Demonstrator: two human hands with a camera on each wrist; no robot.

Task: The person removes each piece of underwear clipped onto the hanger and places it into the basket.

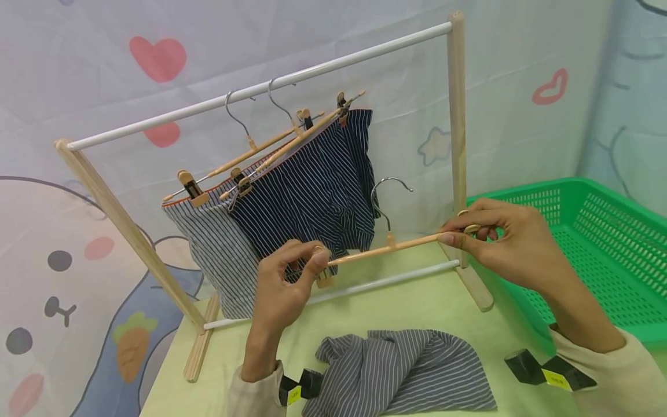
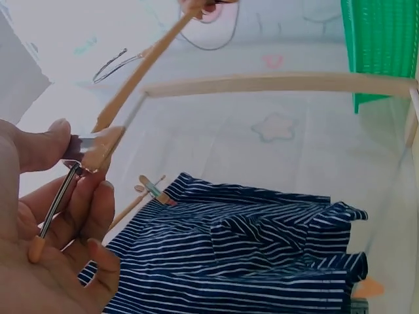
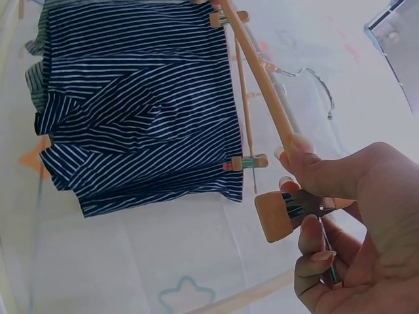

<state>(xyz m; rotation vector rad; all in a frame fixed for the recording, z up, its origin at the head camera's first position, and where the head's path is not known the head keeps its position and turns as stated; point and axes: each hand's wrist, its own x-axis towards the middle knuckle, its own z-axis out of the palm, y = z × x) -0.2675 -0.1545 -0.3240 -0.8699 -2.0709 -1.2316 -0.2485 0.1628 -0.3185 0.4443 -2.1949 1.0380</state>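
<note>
A tan clip hanger [image 1: 367,253] with a metal hook spans both hands in front of the rack, carrying no garment. My left hand [image 1: 286,284] pinches its left end at the clip [image 2: 98,154]. At the other end, my right hand [image 1: 508,243] grips the bar beside the second clip [image 3: 288,212]. Below, grey striped shorts or a similar garment [image 1: 401,370] lie crumpled on the table. Behind the held hanger, navy striped shorts [image 1: 307,179] and a light striped garment [image 1: 213,249] hang by clips from two other hangers.
A wooden rack with a white top rail [image 1: 333,72] stands on the pale green table [image 1: 250,359]. At the right sits a green plastic basket [image 1: 599,255]. A printed cloth backdrop [image 1: 500,52] hangs behind the rack.
</note>
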